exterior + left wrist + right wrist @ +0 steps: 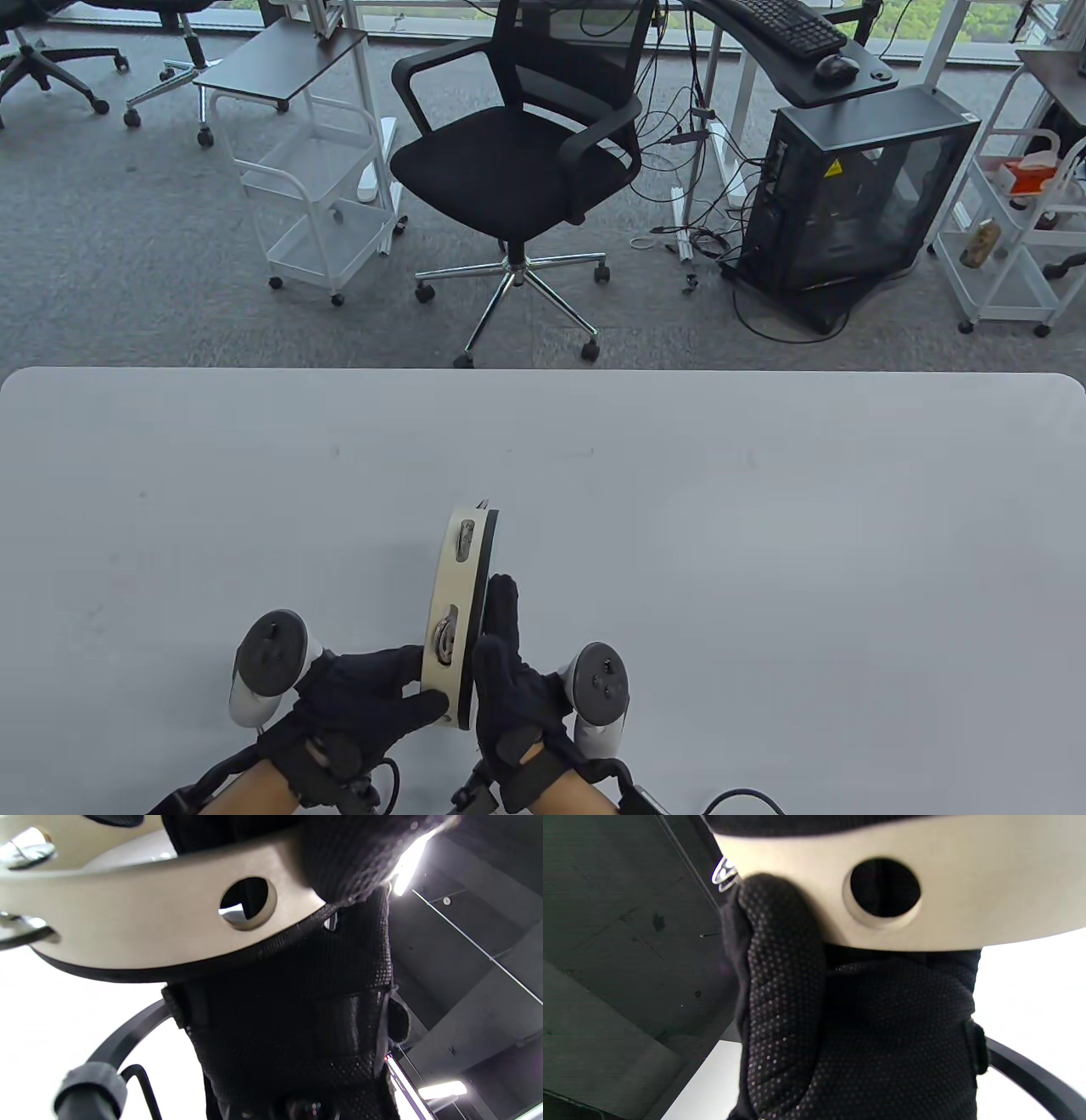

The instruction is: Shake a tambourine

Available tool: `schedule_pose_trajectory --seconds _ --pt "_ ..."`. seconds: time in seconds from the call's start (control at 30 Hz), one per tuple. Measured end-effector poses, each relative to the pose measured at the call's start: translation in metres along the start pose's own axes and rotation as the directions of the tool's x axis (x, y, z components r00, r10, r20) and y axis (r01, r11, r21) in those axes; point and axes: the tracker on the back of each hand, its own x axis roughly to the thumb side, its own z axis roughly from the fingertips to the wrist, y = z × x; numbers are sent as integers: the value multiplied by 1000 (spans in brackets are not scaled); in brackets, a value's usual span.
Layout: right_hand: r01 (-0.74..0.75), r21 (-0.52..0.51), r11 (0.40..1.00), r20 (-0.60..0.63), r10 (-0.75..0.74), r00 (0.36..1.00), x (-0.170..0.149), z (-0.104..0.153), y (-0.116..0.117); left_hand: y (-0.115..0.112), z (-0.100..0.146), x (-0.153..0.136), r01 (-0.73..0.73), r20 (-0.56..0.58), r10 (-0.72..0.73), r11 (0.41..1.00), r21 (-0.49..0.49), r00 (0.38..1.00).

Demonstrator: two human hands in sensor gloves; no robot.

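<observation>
Tambourine point(458, 607) on edge above desk point(764, 526), near its front edge, long axis running away from person, jingles on left-facing rim. Sandwiched between hands at near end. Left hand point(356, 705) fingers clamped on rim from left, thumb across frame. Right hand point(509, 688) fingers flat against head side, pressing. Both equally near. Finger hole sits at the bottom, next to both palms. Shake looks ready: side-to-side, across the long axis.

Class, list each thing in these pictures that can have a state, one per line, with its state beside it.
tambourine: held on edge above the table, between both hands
left hand: grips the tambourine's rim, thumb on the frame
right hand: holds the other side, fingers flat against it
table: white, under the hands
</observation>
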Motion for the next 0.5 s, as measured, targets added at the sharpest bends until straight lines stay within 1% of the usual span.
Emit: schedule_pose_trajectory --seconds 0.13,0.27,0.33,0.37,0.43,0.5 --pt "-28 -14 1000 24 28 999 3 0 -2 9 3 -7 -75 -16 76 994 79 997" --pt "-33 -30 999 42 34 999 7 1 -5 21 11 -12 -152 -11 159 963 221 987" --pt "-37 -39 999 47 39 998 7 1 -6 26 16 -14 -182 -10 194 935 305 981" --pt "-37 -42 998 46 39 998 8 1 -6 27 18 -14 -187 -5 200 925 331 980" --pt "-39 -45 998 44 41 998 8 1 -6 28 20 -15 -194 0 209 910 367 978" --pt "-41 -44 998 43 42 998 8 1 -6 26 20 -14 -186 6 197 917 353 980"
